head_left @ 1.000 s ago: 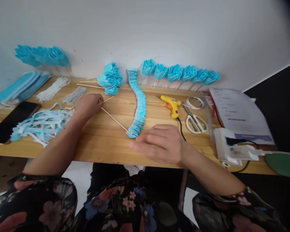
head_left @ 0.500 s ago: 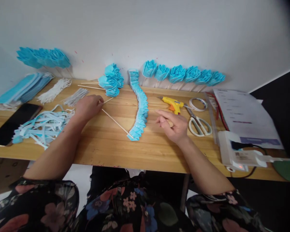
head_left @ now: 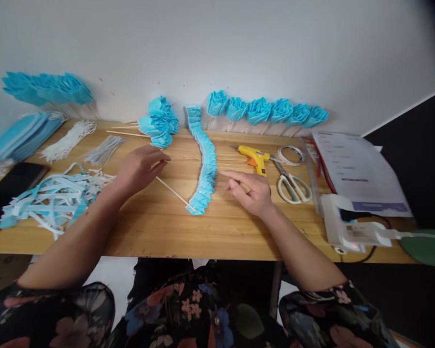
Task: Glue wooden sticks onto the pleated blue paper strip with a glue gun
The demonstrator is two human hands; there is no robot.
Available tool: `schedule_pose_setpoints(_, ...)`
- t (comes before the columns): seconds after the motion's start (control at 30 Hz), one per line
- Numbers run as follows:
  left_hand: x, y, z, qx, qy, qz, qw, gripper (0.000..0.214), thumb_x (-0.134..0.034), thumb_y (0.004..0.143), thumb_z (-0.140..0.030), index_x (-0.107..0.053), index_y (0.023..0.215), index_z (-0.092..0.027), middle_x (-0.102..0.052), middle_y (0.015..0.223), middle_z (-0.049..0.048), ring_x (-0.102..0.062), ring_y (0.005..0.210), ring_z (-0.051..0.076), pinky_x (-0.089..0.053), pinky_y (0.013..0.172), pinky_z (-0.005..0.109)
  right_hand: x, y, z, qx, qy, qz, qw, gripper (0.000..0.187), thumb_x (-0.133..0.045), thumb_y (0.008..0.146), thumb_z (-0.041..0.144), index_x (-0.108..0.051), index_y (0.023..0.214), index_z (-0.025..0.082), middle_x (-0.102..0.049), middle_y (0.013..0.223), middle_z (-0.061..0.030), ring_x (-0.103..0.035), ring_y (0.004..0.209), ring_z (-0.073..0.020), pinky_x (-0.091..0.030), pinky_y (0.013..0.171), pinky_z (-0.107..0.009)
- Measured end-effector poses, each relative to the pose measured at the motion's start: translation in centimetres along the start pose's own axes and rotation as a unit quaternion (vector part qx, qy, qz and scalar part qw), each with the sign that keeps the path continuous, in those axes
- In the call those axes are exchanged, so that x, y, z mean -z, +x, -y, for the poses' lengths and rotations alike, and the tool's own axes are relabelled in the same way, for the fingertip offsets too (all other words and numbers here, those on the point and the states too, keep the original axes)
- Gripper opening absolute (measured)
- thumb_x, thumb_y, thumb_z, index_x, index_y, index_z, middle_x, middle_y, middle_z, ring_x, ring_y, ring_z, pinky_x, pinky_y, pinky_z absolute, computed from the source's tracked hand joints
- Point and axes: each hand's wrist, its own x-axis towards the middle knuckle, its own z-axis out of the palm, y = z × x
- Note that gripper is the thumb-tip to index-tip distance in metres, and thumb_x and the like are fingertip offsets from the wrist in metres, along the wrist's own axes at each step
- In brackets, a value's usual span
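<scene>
My left hand rests on the wooden table, its fingers pinched on the upper end of a thin wooden stick. The stick runs down and right to the lower tip of a curved row of folded blue pieces. My right hand lies just right of that row with the index finger stretched toward it, the other fingers loosely curled and nothing in it. A cluster of blue paper flowers on sticks lies just beyond my left hand.
Yellow glue gun, scissors and a tape roll lie right of my right hand. Blue roses line the wall. Papers and a white power box are at far right; cut strips, phone and masks at left.
My right hand has moved from the table's front edge up beside the folded row and turned, index finger out. My left hand has slid slightly right along the stick.
</scene>
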Motion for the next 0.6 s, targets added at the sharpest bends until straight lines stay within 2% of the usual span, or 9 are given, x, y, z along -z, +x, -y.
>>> schedule_pose_setpoints(0.23, -0.14, -0.26, -0.6, -0.082, -0.058, 0.098, 0.99, 0.035, -0.048, 0.105, -0.033, -0.078, 0.095, -0.018, -0.077, 0.093, 0.0111, -0.07, 0.087, 0.023, -0.05, 0.075, 0.032, -0.03, 0.13, 0.1, 0.014, -0.01, 0.029, 0.999, 0.027, -0.056, 0.102, 0.016, -0.079, 0.115, 0.021, -0.081, 0.08, -0.0007, -0.072, 0.062, -0.0111, -0.059, 0.061, -0.022)
schedule_pose_setpoints(0.4, 0.3, -0.19, -0.23, -0.099, -0.142, 0.138, 0.975, 0.028, -0.058, 0.101, -0.039, -0.078, 0.098, -0.018, -0.076, 0.096, 0.0106, -0.07, 0.085, 0.021, -0.052, 0.077, 0.031, -0.14, -0.02, -0.05, 0.001, -0.021, 0.04, 0.999, 0.027, -0.056, 0.101, 0.019, -0.081, 0.112, 0.023, -0.079, 0.074, 0.0012, -0.068, 0.056, -0.0107, -0.058, 0.058, -0.023)
schedule_pose_setpoints(0.6, 0.67, -0.2, -0.34, -0.114, -0.175, 0.2, 0.957, 0.022, -0.069, 0.094, -0.037, -0.077, 0.103, -0.019, -0.075, 0.105, 0.0107, -0.07, 0.097, 0.024, -0.053, 0.087, 0.034, -0.23, -0.07, -0.19, 0.002, -0.007, 0.032, 0.999, 0.027, -0.058, 0.1, 0.016, -0.081, 0.112, 0.022, -0.082, 0.08, -0.0001, -0.071, 0.06, -0.0102, -0.058, 0.061, -0.022)
